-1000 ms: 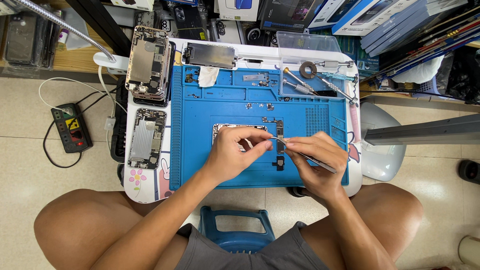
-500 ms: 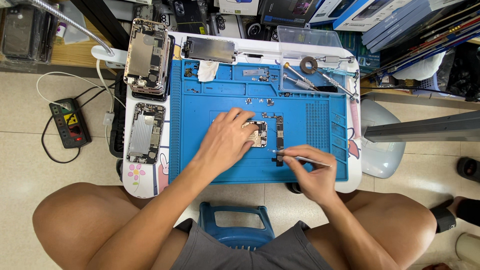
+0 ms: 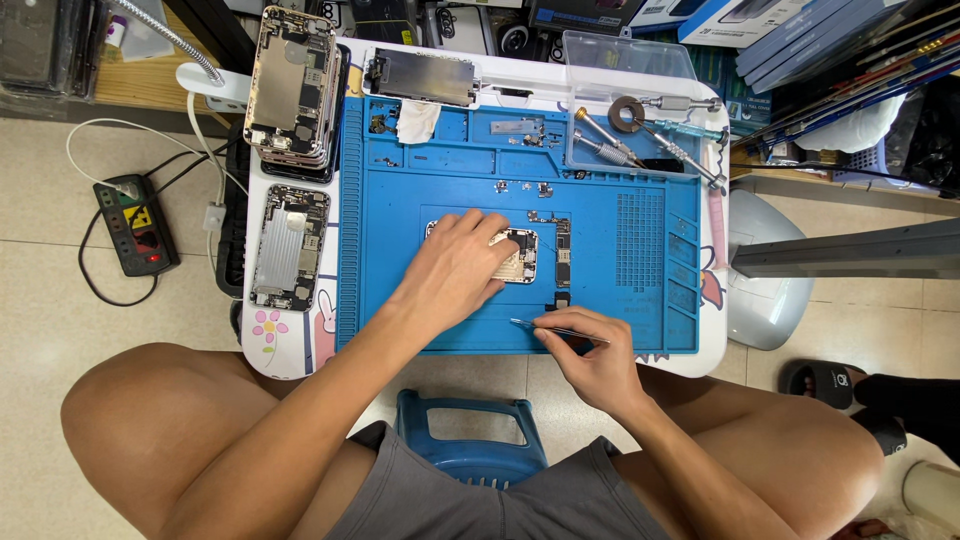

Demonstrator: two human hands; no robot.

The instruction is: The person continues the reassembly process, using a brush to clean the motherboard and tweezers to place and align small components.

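Workstation seen from above, centred on a blue silicone repair mat [image 3: 620, 320] laid over a small white table [image 3: 290, 340].

Left hand [image 3: 455, 270]: palm down on the mat's middle, fingers spread slightly and pressed flat on an opened phone housing with exposed metal interior [image 3: 518, 255], holding it against the mat. Only the right end of the housing shows past the fingertips.

Right hand [image 3: 590, 355]: at the mat's near edge, fingers pinched together on thin metal tweezers [image 3: 545, 327], whose tip points left and lies low over the mat, well apart from the housing.

Narrow dark circuit board strip [image 3: 562, 250]: on the mat just right of the housing, lying lengthwise away from the person.

Small loose metal parts [image 3: 520, 187]: on the mat beyond the housing, towards the far edge.

Crumpled white cloth [image 3: 417, 120]: in the mat's far-left compartment.

Screwdrivers with metal shafts [image 3: 610, 140]: at the mat's far-right corner, in a clear plastic tray [image 3: 630, 60], beside a dark ring-shaped roll [image 3: 627, 113].

Stripped silver phone chassis [image 3: 289, 245]: on the table left of the mat; a stack of further gutted phone bodies [image 3: 293, 85] beyond it.

Black power strip with coloured switches [image 3: 136, 224]: on the floor, far left of the mat.

Blue plastic stool [image 3: 465, 430]: below the mat's near edge, between the person's knees.
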